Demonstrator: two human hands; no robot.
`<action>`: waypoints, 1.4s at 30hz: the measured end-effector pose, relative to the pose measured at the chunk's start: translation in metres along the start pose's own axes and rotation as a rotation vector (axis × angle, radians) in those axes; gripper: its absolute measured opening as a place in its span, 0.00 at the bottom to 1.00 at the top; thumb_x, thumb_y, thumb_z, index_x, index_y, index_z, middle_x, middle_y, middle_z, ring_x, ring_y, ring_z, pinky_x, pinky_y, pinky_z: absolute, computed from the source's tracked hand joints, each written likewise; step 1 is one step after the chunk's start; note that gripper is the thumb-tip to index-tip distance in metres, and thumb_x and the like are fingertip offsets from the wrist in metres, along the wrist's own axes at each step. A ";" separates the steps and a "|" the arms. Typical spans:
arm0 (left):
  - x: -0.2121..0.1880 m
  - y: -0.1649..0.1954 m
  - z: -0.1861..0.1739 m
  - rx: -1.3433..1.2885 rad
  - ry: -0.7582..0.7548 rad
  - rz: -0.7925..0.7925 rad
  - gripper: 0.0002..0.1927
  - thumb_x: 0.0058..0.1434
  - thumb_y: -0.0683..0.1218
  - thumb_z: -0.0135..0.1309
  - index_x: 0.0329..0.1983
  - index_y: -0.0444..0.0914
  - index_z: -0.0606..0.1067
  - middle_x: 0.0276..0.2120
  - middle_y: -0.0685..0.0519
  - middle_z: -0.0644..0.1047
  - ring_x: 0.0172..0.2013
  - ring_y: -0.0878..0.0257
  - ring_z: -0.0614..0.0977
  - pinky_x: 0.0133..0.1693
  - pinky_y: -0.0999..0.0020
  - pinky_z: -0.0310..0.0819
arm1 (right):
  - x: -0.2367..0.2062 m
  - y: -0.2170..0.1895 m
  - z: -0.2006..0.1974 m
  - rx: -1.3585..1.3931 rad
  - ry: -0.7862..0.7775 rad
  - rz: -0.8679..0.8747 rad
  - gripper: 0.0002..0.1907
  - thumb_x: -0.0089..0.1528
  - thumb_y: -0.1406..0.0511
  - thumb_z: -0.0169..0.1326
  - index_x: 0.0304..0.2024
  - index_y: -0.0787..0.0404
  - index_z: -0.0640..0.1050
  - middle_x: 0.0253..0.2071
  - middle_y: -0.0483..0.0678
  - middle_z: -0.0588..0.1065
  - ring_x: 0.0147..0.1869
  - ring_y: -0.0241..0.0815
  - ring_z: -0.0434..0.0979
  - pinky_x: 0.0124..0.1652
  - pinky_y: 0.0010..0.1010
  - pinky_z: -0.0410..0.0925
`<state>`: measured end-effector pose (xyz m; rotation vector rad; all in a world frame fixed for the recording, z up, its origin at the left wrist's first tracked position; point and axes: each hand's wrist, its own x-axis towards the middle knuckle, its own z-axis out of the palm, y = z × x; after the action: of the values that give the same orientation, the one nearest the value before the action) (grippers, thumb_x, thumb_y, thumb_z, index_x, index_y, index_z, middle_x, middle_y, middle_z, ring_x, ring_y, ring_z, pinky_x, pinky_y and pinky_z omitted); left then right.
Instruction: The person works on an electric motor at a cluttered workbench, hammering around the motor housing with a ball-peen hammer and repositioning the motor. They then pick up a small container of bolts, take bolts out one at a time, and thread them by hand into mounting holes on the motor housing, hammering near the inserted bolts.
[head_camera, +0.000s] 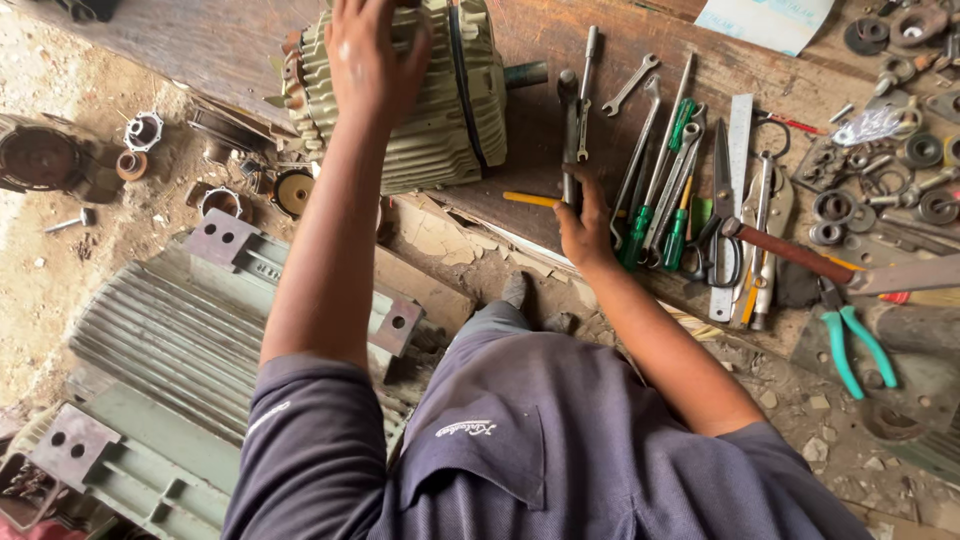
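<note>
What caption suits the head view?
Left hand rests on ribbed green electric motor; right hand grips dark metal wrench.

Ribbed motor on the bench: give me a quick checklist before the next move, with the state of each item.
1. Left hand steadying the ribbed motor: ok, palm flat on its housing.
2. Right hand gripping a tool: ok, fingers closed around a dark spanner.
3. Spanner size suits the fastener: cannot tell.
4. Motor seated on the wooden bench: ok, lying on its side.
5. Spare tools within reach: ok, green-handled screwdrivers lie beside the right hand.
6. Shaft unobstructed: ok.
</note>
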<state>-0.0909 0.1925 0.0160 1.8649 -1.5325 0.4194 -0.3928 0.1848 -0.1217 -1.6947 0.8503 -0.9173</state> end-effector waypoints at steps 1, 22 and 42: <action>-0.002 0.001 -0.006 0.011 -0.097 -0.020 0.13 0.65 0.51 0.63 0.49 0.43 0.78 0.48 0.49 0.78 0.54 0.48 0.76 0.55 0.49 0.67 | 0.000 0.000 0.000 0.078 -0.025 0.130 0.29 0.63 0.74 0.50 0.67 0.53 0.67 0.48 0.47 0.68 0.38 0.37 0.72 0.33 0.29 0.70; 0.038 -0.007 0.007 0.011 -0.591 0.137 0.59 0.41 0.70 0.70 0.73 0.42 0.63 0.70 0.44 0.64 0.70 0.41 0.60 0.67 0.32 0.46 | 0.034 0.019 -0.005 0.425 0.139 0.503 0.12 0.71 0.64 0.53 0.51 0.66 0.69 0.25 0.45 0.68 0.20 0.37 0.67 0.18 0.30 0.62; 0.050 0.016 0.024 0.132 -0.638 0.206 0.53 0.44 0.68 0.72 0.71 0.43 0.69 0.70 0.47 0.67 0.70 0.44 0.64 0.66 0.40 0.51 | 0.074 0.020 0.012 0.702 0.032 0.630 0.19 0.72 0.50 0.41 0.43 0.58 0.67 0.22 0.45 0.67 0.17 0.35 0.65 0.17 0.29 0.61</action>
<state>-0.0974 0.1383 0.0347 2.0661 -2.1700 0.0000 -0.3501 0.1211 -0.1300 -0.7400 0.8715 -0.6816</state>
